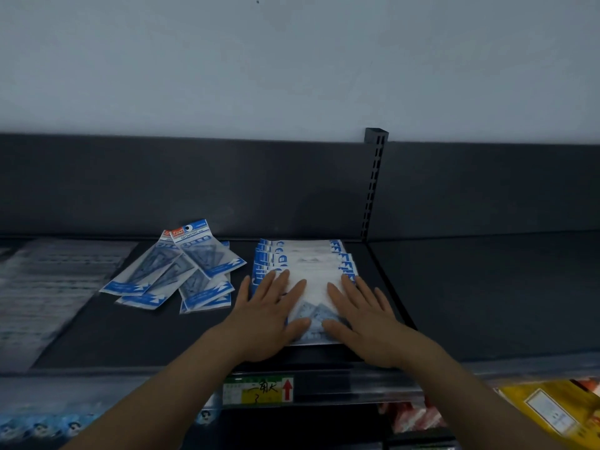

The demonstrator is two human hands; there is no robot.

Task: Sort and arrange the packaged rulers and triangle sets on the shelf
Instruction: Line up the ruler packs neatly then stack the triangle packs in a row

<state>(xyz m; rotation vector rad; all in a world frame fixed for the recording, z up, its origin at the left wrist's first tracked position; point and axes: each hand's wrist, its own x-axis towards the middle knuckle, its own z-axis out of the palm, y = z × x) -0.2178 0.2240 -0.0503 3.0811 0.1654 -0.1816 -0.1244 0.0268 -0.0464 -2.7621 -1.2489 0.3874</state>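
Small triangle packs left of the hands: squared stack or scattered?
Scattered: the small triangle packs lie flat, overlapping at different angles on the shelf.

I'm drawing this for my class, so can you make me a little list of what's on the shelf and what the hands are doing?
left hand: flat on the left side of the neat stack
right hand: flat on its right side
neat stack: overlapping white-and-blue packets, mid shelf
loose pile: blue triangle-set packets, scattered left of the stack
clear packets: far left, contents blurred
shelf: dark
price label: front edge, red arrow pointing up
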